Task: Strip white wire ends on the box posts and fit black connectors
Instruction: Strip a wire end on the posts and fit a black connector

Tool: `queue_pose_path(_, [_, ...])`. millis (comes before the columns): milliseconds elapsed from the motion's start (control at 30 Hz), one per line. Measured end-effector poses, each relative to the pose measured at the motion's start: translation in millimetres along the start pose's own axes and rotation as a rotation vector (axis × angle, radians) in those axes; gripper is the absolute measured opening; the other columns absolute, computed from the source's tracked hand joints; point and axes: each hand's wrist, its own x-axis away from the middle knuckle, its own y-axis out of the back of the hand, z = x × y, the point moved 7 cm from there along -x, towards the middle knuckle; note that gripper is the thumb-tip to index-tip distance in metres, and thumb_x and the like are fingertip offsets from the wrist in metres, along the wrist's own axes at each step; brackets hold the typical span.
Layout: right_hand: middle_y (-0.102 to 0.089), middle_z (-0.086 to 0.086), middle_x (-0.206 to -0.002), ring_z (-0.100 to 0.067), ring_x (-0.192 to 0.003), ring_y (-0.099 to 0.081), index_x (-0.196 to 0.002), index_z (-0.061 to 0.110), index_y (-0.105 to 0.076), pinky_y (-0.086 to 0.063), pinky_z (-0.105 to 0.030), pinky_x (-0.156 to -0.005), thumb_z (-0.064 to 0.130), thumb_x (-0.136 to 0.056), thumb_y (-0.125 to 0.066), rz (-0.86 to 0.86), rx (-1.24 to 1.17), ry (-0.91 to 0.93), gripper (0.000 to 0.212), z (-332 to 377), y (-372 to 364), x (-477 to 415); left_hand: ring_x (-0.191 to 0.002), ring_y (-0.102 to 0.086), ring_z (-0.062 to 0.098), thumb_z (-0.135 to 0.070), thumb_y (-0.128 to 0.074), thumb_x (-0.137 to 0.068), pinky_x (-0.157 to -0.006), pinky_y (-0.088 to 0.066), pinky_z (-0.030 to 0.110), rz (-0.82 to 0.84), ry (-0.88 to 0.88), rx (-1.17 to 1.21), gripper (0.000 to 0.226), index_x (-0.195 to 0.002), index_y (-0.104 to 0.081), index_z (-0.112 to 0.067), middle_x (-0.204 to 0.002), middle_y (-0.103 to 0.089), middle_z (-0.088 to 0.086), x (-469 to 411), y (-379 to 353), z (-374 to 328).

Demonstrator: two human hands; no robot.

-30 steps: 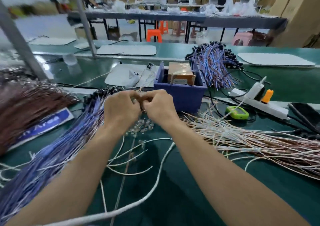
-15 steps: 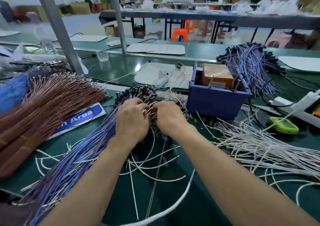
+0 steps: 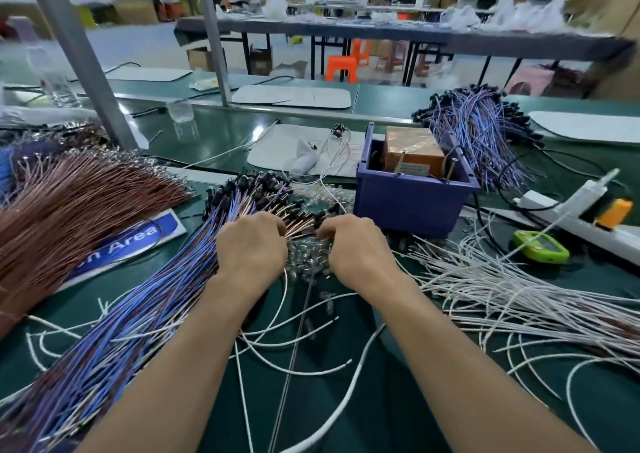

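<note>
L hand [image 3: 251, 244] and R hand [image 3: 356, 244] meet knuckles-up over the green bench mat [image 3: 346, 411], just in front of the blue box [image 3: 408, 203]. Fingers of both curl down and away from the camera. The backs of the hands hide the tips, so cannot tell whether they pinch a wire, a connector or nothing.

Between the hands lies a heap of small clear parts [image 3: 308, 256]. L hand sits at the pinkish ends of the blue-violet wire bundle [image 3: 138, 314], whose far ends carry black connectors [image 3: 252, 184]. Judged: the hands work this close because fitting so small a part needs both, one steadying the wire.

White wires [image 3: 512, 296], the task's stock, fan out to the R of the R hand w/ ends toward the box, prob. so one can be drawn w/o a long reach. A few loose white lengths [image 3: 277, 352] curl on the mat below the wrists.

The box stands near the R hand. Thin metal posts [image 3: 453, 166] rise inside it beside a brown block [image 3: 414, 151]; no wire visible on them. Connector-fitted bundle lies L, raw stock R: likely a R-to-L flow.

Apart from the hands:
- copper-brown wire sheaf [image 3: 76, 210], far L
- second blue-violet bundle [image 3: 481, 133], behind the box
- green handheld device [image 3: 540, 247] and white power strip [image 3: 554, 215], far R
</note>
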Motion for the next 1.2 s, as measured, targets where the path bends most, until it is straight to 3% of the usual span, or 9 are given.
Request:
queue_pose_path(200, [-0.076,0.003,-0.110,-0.010,-0.080,-0.064,-0.114,0.027,-0.077,-0.056,-0.025,-0.079,-0.005,-0.088,-0.054,-0.083,-0.191,0.015,0.048,-26,0,28,-0.084,-0.050,0.016,-0.022,-0.063,-0.097,-0.092,-0.037,0.035,-0.107,0.018,0.025,0.015,-0.097,-0.077,-0.027,-0.094,-0.072,-0.001,6,1,4])
queue_pose_path(367, [-0.074,0.011,-0.103,0.004,-0.071,-0.059,-0.124,0.030,-0.072,-0.050,-0.018,-0.072,0.013,-0.097,-0.061,-0.252,-0.390,0.057,0.034,-28,14,39,-0.053,-0.056,0.025,-0.017,-0.067,-0.096,-0.060,-0.033,0.029,-0.510,-0.003,0.064,0.005,-0.092,-0.071,-0.019,-0.063,-0.067,0.005,28,50,-10])
queue_pose_path(467, [-0.061,0.018,-0.136,-0.001,-0.113,-0.060,-0.156,0.050,-0.029,-0.049,-0.026,-0.099,0.027,-0.094,-0.071,-0.345,-0.507,0.093,0.078,-24,33,44,-0.051,-0.058,0.024,-0.019,-0.060,-0.100,-0.054,-0.031,0.027,-0.593,-0.293,0.184,0.009,-0.097,-0.068,-0.017,-0.065,-0.067,0.001,39,66,-43])
queue_pose_path(533, [-0.050,0.021,-0.148,0.002,-0.121,-0.056,-0.154,0.062,-0.005,-0.046,-0.023,-0.101,0.034,-0.090,-0.075,-0.382,-0.609,0.112,0.099,-23,49,47,-0.055,-0.060,0.023,-0.016,-0.061,-0.098,-0.052,-0.036,0.032,-0.532,-0.512,0.282,0.007,-0.100,-0.068,-0.019,-0.072,-0.069,-0.003,50,65,-74])
queue_pose_path(633, [-0.072,0.017,-0.119,-0.002,-0.093,-0.071,-0.144,0.055,-0.043,-0.060,-0.026,-0.080,0.031,-0.093,-0.073,-0.427,-0.700,0.125,0.064,-35,71,50,-0.070,-0.061,0.015,-0.010,-0.063,-0.096,-0.061,-0.041,0.030,-0.361,-0.650,0.475,0.016,-0.106,-0.069,-0.022,-0.086,-0.073,-0.005,54,53,-105])
queue_pose_path(733, [-0.074,0.012,-0.074,-0.010,-0.065,-0.069,-0.101,0.029,-0.077,-0.057,-0.035,-0.064,0.022,-0.095,-0.069,-0.407,-0.568,0.073,0.012,-58,76,52,-0.077,-0.063,0.009,-0.017,-0.063,-0.101,-0.068,-0.049,0.032,-0.214,-0.682,0.544,0.013,-0.109,-0.070,-0.024,-0.089,-0.073,-0.010,51,34,-118])
queue_pose_path(933, [-0.071,-0.005,-0.062,-0.014,-0.043,-0.058,-0.074,0.019,-0.076,-0.045,-0.022,-0.041,0.006,-0.095,-0.069,-0.517,-0.820,-0.215,0.026,-136,96,62,-0.089,-0.070,0.004,-0.019,-0.071,-0.097,-0.080,-0.048,0.011,-0.126,-0.605,0.539,0.020,-0.115,-0.079,-0.022,-0.102,-0.078,-0.012,46,6,-103])
queue_pose_path(1033, [-0.065,-0.008,-0.054,-0.016,-0.036,-0.045,-0.071,0.012,-0.076,-0.035,-0.020,-0.036,0.003,-0.093,-0.065,-0.575,-0.958,-0.309,0.026,-164,114,65,-0.089,-0.068,0.003,-0.020,-0.072,-0.096,-0.084,-0.051,0.018,-0.107,-0.512,0.614,0.015,-0.108,-0.080,-0.022,-0.100,-0.077,-0.014,41,2,-88])
queue_pose_path(1200, [-0.061,0.014,-0.046,-0.005,-0.043,-0.054,-0.064,0.025,-0.069,-0.040,-0.024,-0.050,0.037,-0.092,-0.071,-0.356,-0.358,-0.461,0.031,-176,120,71,-0.091,-0.064,-0.001,-0.028,-0.068,-0.090,-0.084,-0.046,0.009,-0.152,-0.483,0.620,0.018,-0.100,-0.081,-0.021,-0.095,-0.077,-0.014,49,-1,-87])
